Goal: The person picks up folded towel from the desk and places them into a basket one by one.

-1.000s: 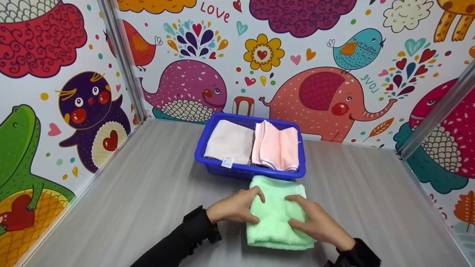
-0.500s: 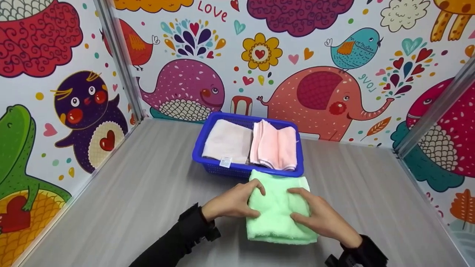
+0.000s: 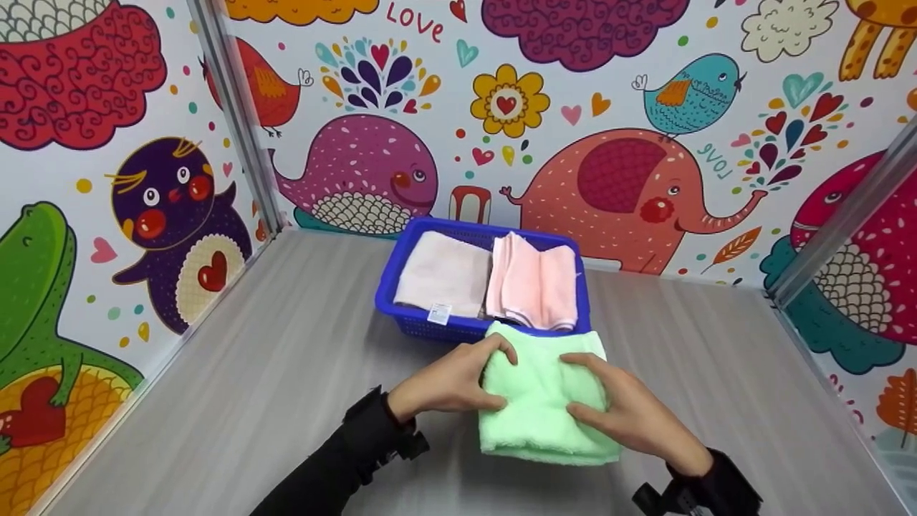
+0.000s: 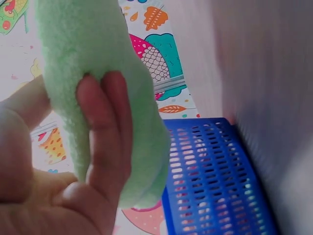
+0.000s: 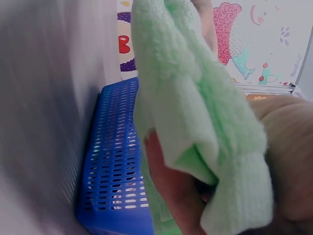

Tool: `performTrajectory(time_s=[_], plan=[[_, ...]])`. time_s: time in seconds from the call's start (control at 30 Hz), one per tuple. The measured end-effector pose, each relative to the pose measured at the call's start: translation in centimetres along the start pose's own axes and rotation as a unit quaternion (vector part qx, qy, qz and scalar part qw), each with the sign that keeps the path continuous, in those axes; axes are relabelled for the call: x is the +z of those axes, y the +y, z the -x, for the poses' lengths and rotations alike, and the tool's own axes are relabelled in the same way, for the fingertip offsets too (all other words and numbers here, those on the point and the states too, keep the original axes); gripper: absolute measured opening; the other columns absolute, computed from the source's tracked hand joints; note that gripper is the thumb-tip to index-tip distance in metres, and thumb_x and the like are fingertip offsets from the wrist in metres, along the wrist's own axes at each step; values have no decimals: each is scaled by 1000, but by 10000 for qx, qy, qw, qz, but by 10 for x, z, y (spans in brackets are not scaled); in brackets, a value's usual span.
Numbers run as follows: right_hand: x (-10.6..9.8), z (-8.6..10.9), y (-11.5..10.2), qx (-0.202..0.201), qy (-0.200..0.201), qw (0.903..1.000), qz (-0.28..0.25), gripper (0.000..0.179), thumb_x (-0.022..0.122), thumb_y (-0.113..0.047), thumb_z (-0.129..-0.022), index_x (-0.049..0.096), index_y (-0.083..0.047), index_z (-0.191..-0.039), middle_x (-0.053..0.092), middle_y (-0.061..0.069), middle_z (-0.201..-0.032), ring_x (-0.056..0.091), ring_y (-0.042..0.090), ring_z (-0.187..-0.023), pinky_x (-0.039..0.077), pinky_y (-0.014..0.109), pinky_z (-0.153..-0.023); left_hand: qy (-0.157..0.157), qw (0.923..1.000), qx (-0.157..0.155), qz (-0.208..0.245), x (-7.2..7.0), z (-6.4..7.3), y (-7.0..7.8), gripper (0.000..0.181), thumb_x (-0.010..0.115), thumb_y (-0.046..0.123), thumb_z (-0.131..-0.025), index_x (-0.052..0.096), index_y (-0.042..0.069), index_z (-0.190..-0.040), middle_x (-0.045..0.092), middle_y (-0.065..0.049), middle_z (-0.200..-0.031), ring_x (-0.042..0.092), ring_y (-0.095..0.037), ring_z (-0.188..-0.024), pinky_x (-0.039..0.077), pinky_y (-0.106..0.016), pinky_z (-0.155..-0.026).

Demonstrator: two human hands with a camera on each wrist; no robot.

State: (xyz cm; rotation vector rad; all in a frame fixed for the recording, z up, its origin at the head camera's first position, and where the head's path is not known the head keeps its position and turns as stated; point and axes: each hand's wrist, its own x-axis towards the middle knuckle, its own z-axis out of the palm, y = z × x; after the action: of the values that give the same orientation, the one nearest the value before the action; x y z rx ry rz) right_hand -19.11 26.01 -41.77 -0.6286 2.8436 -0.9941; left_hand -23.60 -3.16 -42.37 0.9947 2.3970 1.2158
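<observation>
A folded light-green towel (image 3: 541, 401) is held between my two hands, just in front of the blue basket (image 3: 430, 330), its far edge overlapping the basket's near rim in the head view. My left hand (image 3: 455, 380) grips its left side, thumb and index finger on top. In the left wrist view, other fingers (image 4: 105, 127) press its underside. On the right side my right hand (image 3: 630, 405) grips it the same way; the right wrist view shows the towel's folded layers (image 5: 195, 107) between finger and palm. The towel is raised off the table in both wrist views.
Inside the basket lie a folded pale greyish-pink towel (image 3: 444, 272) with a white tag (image 3: 439, 314) on the left and a folded pink towel (image 3: 537, 283) on the right. The grey table (image 3: 315, 315) meets cartoon-printed wall panels (image 3: 587, 93) behind and at both sides.
Both hands have carried the green towel slightly forward and up towards the basket, so it now covers part of the near rim. The basket and the towels in it stay put.
</observation>
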Motion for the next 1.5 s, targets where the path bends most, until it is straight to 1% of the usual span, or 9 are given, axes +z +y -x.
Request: performTrajectory(time_s=[0.17, 0.43, 0.63, 0.83, 0.93, 1.1, 1.3, 1.4, 1.5], plan=[[-3, 2, -4, -119, 87, 9999, -18, 60, 80, -29, -91, 56, -19, -145, 66, 9, -132, 60, 18, -99, 47, 29, -79, -16, 10000, 52, 27, -4, 1, 3, 48, 82, 16, -86, 54, 22, -124, 59, 2, -104, 55, -7, -84, 46, -22, -75], [-9, -3, -10, -309, 222, 9993, 54, 59, 80, -27, -91, 55, -20, -145, 66, 9, -133, 60, 17, -99, 47, 29, -79, 159, 9997, 201, -42, -14, -1, 6, 48, 82, 16, -84, 55, 22, -124, 57, 2, -103, 54, -9, -86, 46, -22, -75], [-15, -4, -15, -419, 472, 9980, 70, 58, 80, -28, -92, 57, -20, -144, 65, 9, -137, 60, 19, -104, 47, 31, -82, 304, 9987, 336, 230, -23, -2, 6, 49, 82, 18, -85, 55, 20, -125, 58, 0, -103, 57, -10, -87, 49, -24, -75], [-18, -13, -13, -543, 820, 9950, 159, 58, 81, -22, -91, 58, -18, -143, 66, 10, -137, 61, 20, -105, 47, 33, -82, 540, 9971, 463, 260, -27, -11, 4, 50, 80, 15, -86, 55, 18, -128, 59, -3, -110, 55, -13, -90, 48, -25, -77], [-19, -19, -8, -578, 943, 9937, 199, 59, 82, -19, -89, 58, -15, -143, 66, 12, -136, 62, 21, -106, 47, 34, -83, 660, 9962, 535, 214, -28, -18, 0, 48, 77, 13, -87, 56, 18, -130, 61, -5, -119, 55, -14, -93, 47, -24, -77], [-24, -35, -4, -446, 998, 9939, 161, 60, 82, -18, -89, 58, -12, -143, 67, 17, -132, 60, 25, -103, 46, 38, -81, 1051, 9924, 642, 75, -31, -31, -6, 42, 74, 10, -88, 62, 14, -127, 63, -6, -128, 54, -14, -93, 46, -24, -76], [-32, -61, 7, -263, 1169, 9928, 82, 59, 80, -17, -90, 56, -11, -144, 64, 21, -136, 59, 33, -111, 46, 49, -90, 1762, 9820, 676, 22, -32, -51, -15, 18, 73, 11, -92, 71, 11, -111, 62, -8, -108, 56, -12, -81, 46, -24, -75], [-35, -76, 14, -203, 1317, 9911, 15, 59, 79, -15, -91, 56, -9, -144, 61, 22, -140, 58, 36, -115, 44, 53, -96, 2116, 9756, 594, -12, -33, -62, -19, 8, 72, 12, -96, 75, 12, -103, 63, -8, -102, 57, -13, -85, 47, -27, -79], [-36, -90, 23, -175, 1491, 9886, -96, 57, 78, -12, -91, 56, -7, -144, 59, 24, -142, 57, 39, -121, 43, 57, -100, 2333, 9709, 522, -126, -33, -74, -24, 12, 68, 12, -99, 78, 12, -106, 68, -8, -107, 61, -17, -96, 51, -32, -86]])
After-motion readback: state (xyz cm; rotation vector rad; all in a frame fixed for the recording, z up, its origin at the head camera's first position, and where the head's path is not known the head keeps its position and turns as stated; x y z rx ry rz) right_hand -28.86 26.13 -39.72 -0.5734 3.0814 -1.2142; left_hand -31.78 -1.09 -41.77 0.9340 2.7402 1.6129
